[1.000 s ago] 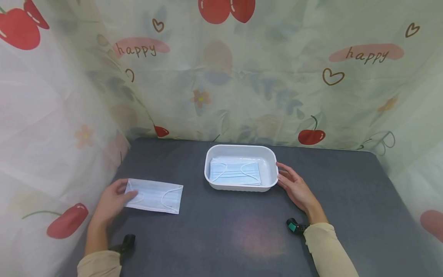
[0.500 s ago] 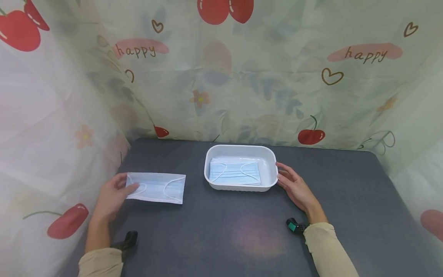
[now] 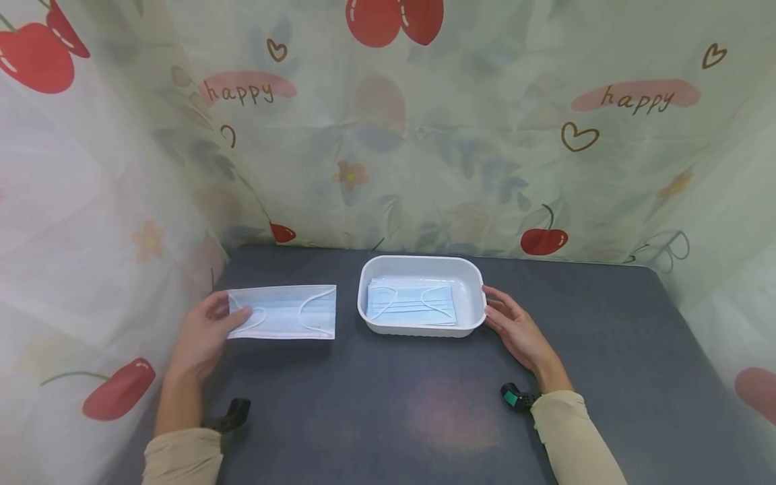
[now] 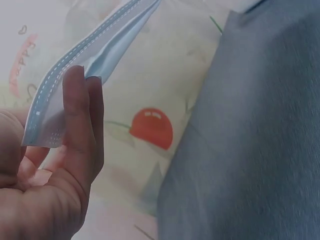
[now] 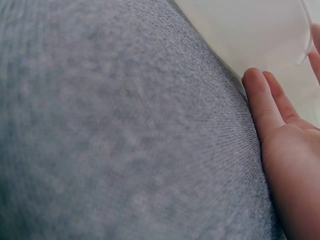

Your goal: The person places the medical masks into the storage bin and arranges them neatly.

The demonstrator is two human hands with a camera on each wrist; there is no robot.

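My left hand (image 3: 201,340) pinches a pale blue face mask (image 3: 283,312) by its left end, thumb on top. The mask hangs flat above the table, left of the tray, with white ear loops showing. In the left wrist view the same mask (image 4: 107,47) runs up from between thumb and fingers. A white plastic tray (image 3: 471,289) holds a small stack of blue face masks (image 3: 412,304) toward its left side. Beside the tray's right end is my right hand (image 3: 521,335), its fairly straight fingertips touching the wall. The right wrist view shows those fingers (image 5: 262,100) low against the tray.
A dark grey table (image 3: 388,404) lies under everything. Its back edge meets a patterned curtain (image 3: 424,148), which also closes off the left and right sides. Each wrist wears a black strap mount, the right one (image 3: 518,397) with a green patch.
My left hand has moved up and to the right with the mask, bringing it closer to the tray and more level. The right hand and tray have stayed in place.
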